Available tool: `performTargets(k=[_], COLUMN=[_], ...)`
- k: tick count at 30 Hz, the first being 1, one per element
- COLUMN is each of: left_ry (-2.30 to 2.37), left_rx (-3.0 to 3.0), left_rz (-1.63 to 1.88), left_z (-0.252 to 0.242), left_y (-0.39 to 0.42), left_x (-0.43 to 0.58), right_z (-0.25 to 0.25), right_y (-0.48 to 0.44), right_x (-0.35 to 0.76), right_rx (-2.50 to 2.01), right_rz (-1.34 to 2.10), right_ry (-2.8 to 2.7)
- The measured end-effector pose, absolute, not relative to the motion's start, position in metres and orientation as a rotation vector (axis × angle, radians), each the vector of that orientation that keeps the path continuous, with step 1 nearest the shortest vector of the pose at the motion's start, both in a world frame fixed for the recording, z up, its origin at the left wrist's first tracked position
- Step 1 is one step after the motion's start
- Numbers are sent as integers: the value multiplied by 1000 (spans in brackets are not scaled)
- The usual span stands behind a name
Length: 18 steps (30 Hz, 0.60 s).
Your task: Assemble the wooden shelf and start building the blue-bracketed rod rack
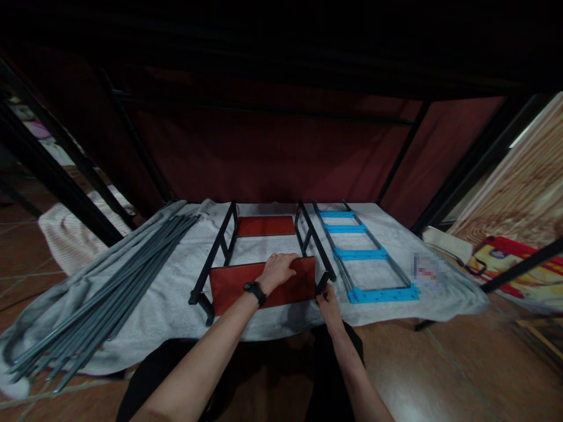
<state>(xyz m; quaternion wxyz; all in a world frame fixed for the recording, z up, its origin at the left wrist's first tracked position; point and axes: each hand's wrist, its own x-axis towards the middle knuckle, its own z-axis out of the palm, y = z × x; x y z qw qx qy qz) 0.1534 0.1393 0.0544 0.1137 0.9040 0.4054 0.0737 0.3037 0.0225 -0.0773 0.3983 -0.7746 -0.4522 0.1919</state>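
Note:
A black metal frame (219, 248) lies on a grey cloth (176, 293) on the floor, with a red-brown panel (229, 288) at its near end and another red-brown panel (265, 225) at its far end. My left hand (276, 272), with a black watch on the wrist, grips the top edge of the near panel. My right hand (328, 299) is closed on the near right corner of the black frame.
A bundle of several grey rods (109, 287) lies on the cloth at the left. A ladder-like rack with blue crossbars (365, 255) lies right of the frame. A small packet (426, 271) sits further right. Black bed-frame bars and dark red fabric stand behind.

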Motion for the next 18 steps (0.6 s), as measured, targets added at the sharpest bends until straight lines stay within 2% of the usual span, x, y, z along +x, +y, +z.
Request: performTargets(k=[4, 8, 10, 14, 18], left_ry=[1200, 1183, 1184, 1163, 1115], left_rx=[2661, 2660, 2657, 2620, 2652], left_rz=[224, 205, 206, 213, 224], left_z=[55, 54, 55, 57, 55], left_y=[138, 138, 138, 135, 133], left_x=[153, 152, 151, 150, 150], right_z=[-69, -30, 1, 55, 70], right_y=[2, -30, -33, 7, 74], right_x=[302, 300, 296, 283, 268], right_rx=[-1859, -1756, -1671, -1581, -1736], right_rz=[507, 139, 12, 38, 144], right_ry=[-908, -894, -1057, -1622, -1989])
